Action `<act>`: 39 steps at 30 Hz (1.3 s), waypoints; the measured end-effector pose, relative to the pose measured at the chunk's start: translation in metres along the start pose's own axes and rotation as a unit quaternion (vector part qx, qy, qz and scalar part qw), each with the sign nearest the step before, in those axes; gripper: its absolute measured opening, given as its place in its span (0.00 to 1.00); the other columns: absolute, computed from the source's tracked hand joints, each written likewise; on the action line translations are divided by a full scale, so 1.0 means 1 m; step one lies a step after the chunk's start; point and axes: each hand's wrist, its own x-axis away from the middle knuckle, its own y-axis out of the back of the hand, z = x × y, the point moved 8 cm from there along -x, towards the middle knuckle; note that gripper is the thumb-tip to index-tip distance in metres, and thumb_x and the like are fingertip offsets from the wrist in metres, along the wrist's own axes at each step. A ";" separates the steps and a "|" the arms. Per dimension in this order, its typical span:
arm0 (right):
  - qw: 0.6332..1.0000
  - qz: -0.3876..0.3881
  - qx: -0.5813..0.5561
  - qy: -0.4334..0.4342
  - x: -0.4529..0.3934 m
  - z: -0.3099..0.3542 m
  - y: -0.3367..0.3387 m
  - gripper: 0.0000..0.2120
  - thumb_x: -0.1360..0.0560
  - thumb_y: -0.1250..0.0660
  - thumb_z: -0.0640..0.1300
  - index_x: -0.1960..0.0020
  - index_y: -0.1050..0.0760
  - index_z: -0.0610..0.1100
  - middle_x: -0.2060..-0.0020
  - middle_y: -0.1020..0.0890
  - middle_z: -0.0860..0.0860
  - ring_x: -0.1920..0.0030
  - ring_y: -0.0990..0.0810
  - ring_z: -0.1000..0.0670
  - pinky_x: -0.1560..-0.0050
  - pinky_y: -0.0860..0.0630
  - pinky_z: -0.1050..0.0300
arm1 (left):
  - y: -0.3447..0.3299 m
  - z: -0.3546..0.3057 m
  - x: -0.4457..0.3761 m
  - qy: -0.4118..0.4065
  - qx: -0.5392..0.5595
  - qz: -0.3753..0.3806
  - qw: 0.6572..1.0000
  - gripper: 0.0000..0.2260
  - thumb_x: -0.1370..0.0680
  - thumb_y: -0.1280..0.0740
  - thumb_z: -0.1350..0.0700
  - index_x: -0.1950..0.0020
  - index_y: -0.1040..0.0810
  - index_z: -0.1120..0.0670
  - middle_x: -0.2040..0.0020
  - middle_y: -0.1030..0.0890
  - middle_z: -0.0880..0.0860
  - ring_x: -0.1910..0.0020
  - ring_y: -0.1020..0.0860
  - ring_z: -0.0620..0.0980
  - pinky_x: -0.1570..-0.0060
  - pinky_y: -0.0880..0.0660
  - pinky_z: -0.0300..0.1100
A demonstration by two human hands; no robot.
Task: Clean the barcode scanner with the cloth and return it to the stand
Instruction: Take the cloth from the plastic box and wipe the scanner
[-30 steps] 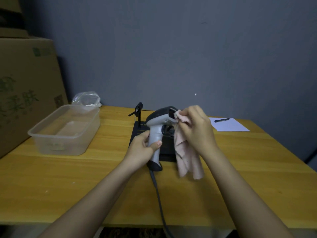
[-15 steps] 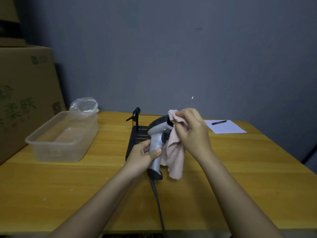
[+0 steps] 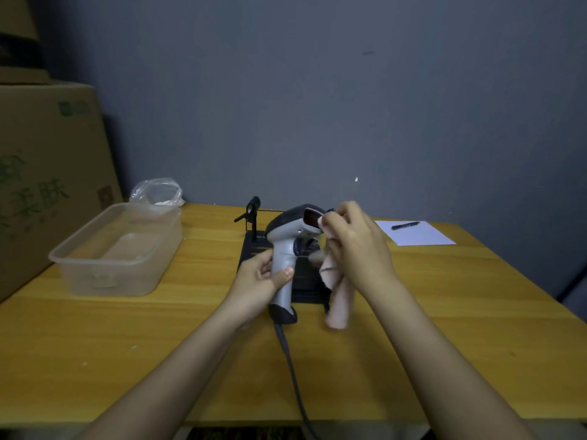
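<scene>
My left hand [image 3: 261,279] grips the handle of the grey and black barcode scanner [image 3: 287,249], holding it upright above the black stand [image 3: 251,249]. The scanner's window faces right. My right hand [image 3: 354,246] holds a pink cloth [image 3: 336,287] and presses a bunched corner against the window; the rest of the cloth hangs down below the hand. A dark cable [image 3: 293,376] runs from the scanner's base toward me over the table edge. The stand's upright clip [image 3: 251,211] rises at its back left.
A clear plastic tub [image 3: 117,249] sits left on the wooden table [image 3: 95,344], with a crumpled plastic bag [image 3: 157,192] behind it. Cardboard boxes [image 3: 44,173] stand at far left. A sheet of paper [image 3: 416,235] with a pen [image 3: 405,225] lies back right.
My right hand with the cloth has shifted from the scanner's top to its window, which is now uncovered and visible. The left hand keeps its grip on the handle.
</scene>
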 end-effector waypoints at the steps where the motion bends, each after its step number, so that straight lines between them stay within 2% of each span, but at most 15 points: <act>1: 1.000 0.013 0.010 0.016 -0.002 0.003 -0.001 0.05 0.33 0.32 0.31 0.59 0.26 0.37 0.59 0.24 0.40 0.63 0.25 0.40 0.70 0.34 0.56 | 0.002 0.000 0.000 -0.002 -0.001 -0.006 1.000 0.18 0.25 0.33 0.61 0.35 0.26 0.56 0.42 0.19 0.53 0.44 0.21 0.48 0.45 0.24 0.41; 4: 0.995 0.079 0.023 0.060 -0.008 0.009 -0.005 0.03 0.31 0.33 0.33 0.58 0.24 0.37 0.57 0.23 0.40 0.58 0.24 0.39 0.64 0.32 0.53 | 0.003 -0.001 0.002 -0.005 -0.005 -0.016 1.000 0.16 0.25 0.33 0.62 0.37 0.26 0.53 0.46 0.20 0.49 0.47 0.21 0.44 0.50 0.25 0.36; 6: 0.990 0.125 -0.010 0.060 -0.012 0.008 -0.004 0.08 0.30 0.34 0.34 0.52 0.22 0.40 0.53 0.23 0.43 0.52 0.24 0.41 0.59 0.32 0.53 | 0.003 -0.002 0.002 -0.002 -0.010 -0.017 1.000 0.16 0.25 0.33 0.61 0.38 0.27 0.52 0.48 0.20 0.48 0.48 0.22 0.43 0.52 0.25 0.36; 9: 0.986 0.142 -0.089 0.011 -0.014 0.000 0.000 0.11 0.27 0.36 0.38 0.46 0.22 0.45 0.51 0.23 0.46 0.50 0.24 0.44 0.54 0.28 0.52 | 0.005 -0.003 0.002 -0.004 -0.035 -0.025 0.999 0.16 0.25 0.33 0.60 0.37 0.26 0.53 0.47 0.20 0.49 0.48 0.21 0.45 0.48 0.24 0.43; 11: 0.987 0.142 -0.065 -0.026 -0.015 -0.007 -0.004 0.11 0.26 0.37 0.40 0.45 0.23 0.44 0.51 0.24 0.44 0.50 0.24 0.42 0.52 0.27 0.48 | 0.005 -0.005 0.002 -0.010 -0.037 -0.031 0.999 0.16 0.24 0.33 0.60 0.38 0.27 0.52 0.49 0.20 0.47 0.49 0.21 0.45 0.46 0.24 0.44; 13: 0.992 0.121 0.000 -0.040 -0.018 -0.010 -0.008 0.11 0.26 0.36 0.39 0.45 0.23 0.41 0.51 0.24 0.42 0.50 0.24 0.39 0.54 0.29 0.50 | 0.002 -0.008 0.001 -0.015 -0.038 -0.029 0.999 0.15 0.24 0.34 0.61 0.39 0.27 0.50 0.51 0.20 0.45 0.50 0.22 0.43 0.47 0.24 0.43; 15: 0.998 0.059 0.007 -0.033 -0.019 -0.007 -0.003 0.07 0.29 0.34 0.36 0.50 0.24 0.37 0.56 0.24 0.40 0.55 0.24 0.37 0.59 0.32 0.52 | 0.001 -0.010 0.000 -0.020 -0.048 -0.025 0.998 0.15 0.24 0.34 0.61 0.39 0.27 0.51 0.50 0.20 0.47 0.49 0.21 0.44 0.46 0.24 0.44; 18: 0.999 -0.043 0.007 0.025 -0.013 0.003 0.007 0.03 0.31 0.34 0.33 0.58 0.25 0.37 0.64 0.23 0.41 0.64 0.24 0.40 0.65 0.30 0.53 | 0.002 -0.011 0.000 -0.023 -0.066 -0.017 0.997 0.17 0.24 0.34 0.60 0.35 0.28 0.55 0.44 0.19 0.52 0.46 0.21 0.46 0.46 0.24 0.42; 20: 0.994 -0.069 0.046 0.064 -0.007 0.008 0.005 0.03 0.30 0.35 0.32 0.61 0.26 0.38 0.66 0.23 0.43 0.66 0.25 0.41 0.66 0.27 0.49 | 0.004 -0.011 0.001 -0.022 -0.074 -0.017 0.997 0.18 0.24 0.34 0.60 0.34 0.28 0.55 0.43 0.20 0.52 0.47 0.21 0.45 0.47 0.24 0.40; 24: 0.994 0.014 0.040 0.097 -0.001 0.010 -0.010 0.09 0.36 0.30 0.28 0.60 0.26 0.38 0.64 0.21 0.43 0.63 0.24 0.42 0.64 0.28 0.51 | 0.009 -0.007 0.002 -0.011 -0.058 -0.028 0.998 0.16 0.24 0.33 0.60 0.37 0.27 0.54 0.46 0.19 0.50 0.47 0.21 0.46 0.44 0.24 0.45; 27: 0.993 0.065 -0.061 0.079 -0.006 0.007 -0.005 0.10 0.33 0.33 0.30 0.53 0.23 0.39 0.57 0.18 0.45 0.56 0.22 0.42 0.56 0.30 0.56 | 0.011 -0.005 0.000 -0.003 -0.061 -0.029 0.998 0.13 0.24 0.33 0.60 0.41 0.25 0.51 0.48 0.19 0.49 0.48 0.21 0.47 0.45 0.24 0.46; 29: 0.986 0.059 -0.144 0.061 -0.011 0.011 0.003 0.11 0.33 0.35 0.32 0.52 0.22 0.40 0.56 0.18 0.47 0.53 0.22 0.46 0.54 0.31 0.61 | 0.009 -0.003 -0.001 -0.002 -0.081 -0.020 0.997 0.13 0.24 0.33 0.60 0.41 0.25 0.53 0.47 0.19 0.52 0.48 0.20 0.49 0.45 0.23 0.48; 32: 0.976 -0.030 -0.213 0.046 -0.012 0.016 0.014 0.07 0.32 0.35 0.33 0.56 0.22 0.39 0.59 0.18 0.47 0.56 0.23 0.50 0.57 0.29 0.63 | 0.002 -0.002 0.001 -0.007 -0.082 -0.007 0.997 0.16 0.24 0.33 0.59 0.37 0.26 0.54 0.45 0.18 0.54 0.47 0.20 0.50 0.44 0.23 0.50; 35: 0.981 -0.078 -0.175 0.018 -0.005 0.005 0.006 0.04 0.30 0.34 0.32 0.56 0.24 0.38 0.57 0.21 0.44 0.56 0.24 0.46 0.57 0.30 0.60 | 0.001 -0.002 0.002 -0.004 -0.065 -0.007 0.998 0.17 0.24 0.34 0.60 0.35 0.26 0.55 0.44 0.19 0.54 0.46 0.20 0.50 0.44 0.23 0.49; 39: 0.998 0.008 -0.061 0.032 -0.005 0.002 -0.006 0.08 0.32 0.37 0.34 0.55 0.24 0.40 0.59 0.20 0.45 0.58 0.24 0.40 0.62 0.40 0.62 | 0.006 0.005 0.003 0.015 -0.039 -0.010 0.999 0.18 0.24 0.34 0.59 0.35 0.27 0.55 0.42 0.20 0.54 0.43 0.21 0.50 0.43 0.24 0.47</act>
